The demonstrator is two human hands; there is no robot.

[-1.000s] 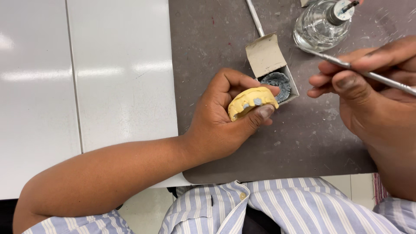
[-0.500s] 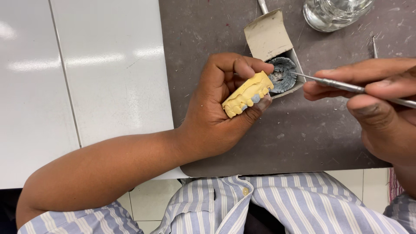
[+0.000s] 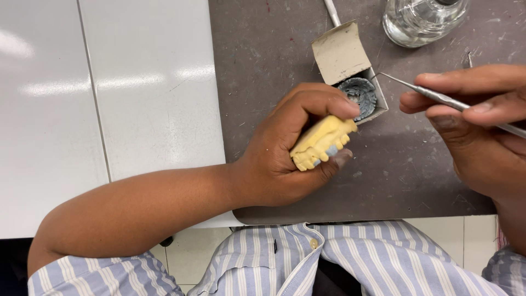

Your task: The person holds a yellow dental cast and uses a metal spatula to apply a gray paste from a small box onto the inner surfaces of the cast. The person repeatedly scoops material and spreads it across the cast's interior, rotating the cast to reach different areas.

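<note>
the left hand (image 3: 285, 153) is clamped around a yellow dental cast (image 3: 320, 143), thumb under it and fingers over the top, holding it above the grey mat (image 3: 274, 66) near the bench (image 3: 109, 109) edge. the right hand (image 3: 471, 126) is pinched shut on a thin metal instrument (image 3: 438, 97), held like a pen. judging by the pose, the step in hand looks like picking up material from the small open box (image 3: 356, 77) with dark grey wax inside, which sits at about 1 o'clock from the cast; the instrument's tip hovers just at the box's right rim. the next move would call for a fine, steady carry of the tip to the row of teeth without smearing. the cast's long axis runs from about 8 o'clock to 2 o'clock, teeth facing down-right toward 4 o'clock. the instrument lies along 10 to 4 o'clock, tip pointing to 10. a clear glass jar (image 3: 424, 22) stands at 12 o'clock from the right hand.
</note>
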